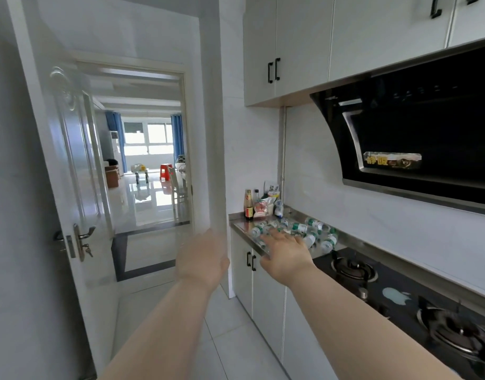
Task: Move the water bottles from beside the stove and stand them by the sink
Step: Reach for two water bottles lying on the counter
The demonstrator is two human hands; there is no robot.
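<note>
progress: barely begun, none moved | water bottles (296,233): heaped on their sides on steel counter (242,229) beside gas stove (353,270) | right hand (286,249): fingers spread over heap, gripping nothing | left hand (201,259): open, empty, short of counter | sink: out of view

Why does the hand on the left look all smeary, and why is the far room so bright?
Head view: the left hand is smeared by motion blur; daylight through the far window washes out that room and glares off its floor; the wide lens bends the door.

right hand (285,249) over lying water bottles (298,229) | left hand (201,259) open in air | stove (353,270) beside
</note>
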